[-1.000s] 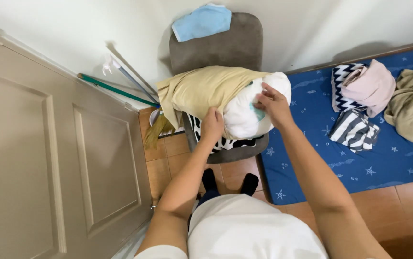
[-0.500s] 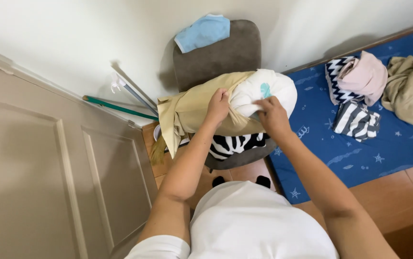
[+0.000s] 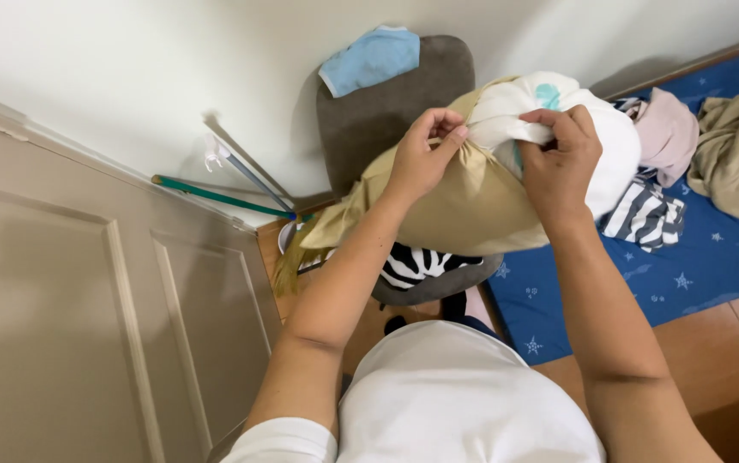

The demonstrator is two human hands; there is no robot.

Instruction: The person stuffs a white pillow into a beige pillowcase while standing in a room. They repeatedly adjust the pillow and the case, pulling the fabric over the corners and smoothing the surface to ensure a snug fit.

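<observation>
Tan pillowcase (image 3: 464,201) covered most of the white pillow (image 3: 592,129), held up over the grey chair (image 3: 386,103). One end was bare. Left hand (image 3: 421,159) and right hand (image 3: 558,163) both pinched the case's open edge.

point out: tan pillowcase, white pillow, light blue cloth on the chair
tan pillowcase (image 3: 464,206): head view, middle of its fabric.
white pillow (image 3: 614,146): head view, exposed end.
light blue cloth (image 3: 369,60): head view, its centre.
</observation>
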